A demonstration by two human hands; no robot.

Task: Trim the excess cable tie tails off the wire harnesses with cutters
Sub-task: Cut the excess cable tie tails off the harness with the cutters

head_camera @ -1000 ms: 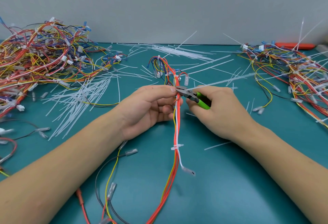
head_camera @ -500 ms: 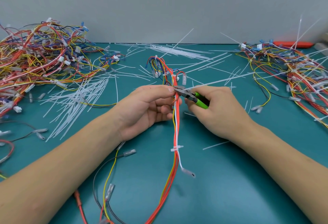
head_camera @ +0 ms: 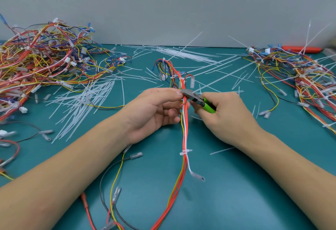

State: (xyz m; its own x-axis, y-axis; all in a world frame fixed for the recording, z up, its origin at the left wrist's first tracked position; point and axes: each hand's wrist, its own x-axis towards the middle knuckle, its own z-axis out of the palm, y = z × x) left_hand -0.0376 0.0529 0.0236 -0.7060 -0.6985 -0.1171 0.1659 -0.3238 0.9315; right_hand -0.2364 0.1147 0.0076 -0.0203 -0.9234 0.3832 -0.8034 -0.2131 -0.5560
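A wire harness (head_camera: 184, 120) is being held upright-ish over the middle of the teal tabletop (head_camera: 236, 184), its red, yellow and white wires being pinched by the left hand (head_camera: 156, 111), whose grip is curled together around the bundle. Green-handled cutters (head_camera: 197, 100) are being squeezed in the right hand (head_camera: 225, 115), the grip wrapped round the handles, and the grey nose is being pressed against the bundle just beside the left fingertips; whether the blades are fully together on a tie tail cannot be told, since the tie there is hidden. The task is judged to be well under way: a spread of loose white cut tails (head_camera: 85, 102) is lying left of centre, and more are scattered toward the far edge. Nearer on the same harness, a white cable tie (head_camera: 185, 152) is showing only a short stub, so it is judged already trimmed. A large tangled pile of harnesses (head_camera: 41, 62) is lying at the far left, with no long tails seen standing out of it, while the pile at the far right (head_camera: 309, 80) is bristling with long uncut tails, so that one is judged still to be done. No bin, tray or other container is being shown in view; harnesses and offcuts alike are lying straight on the tabletop.
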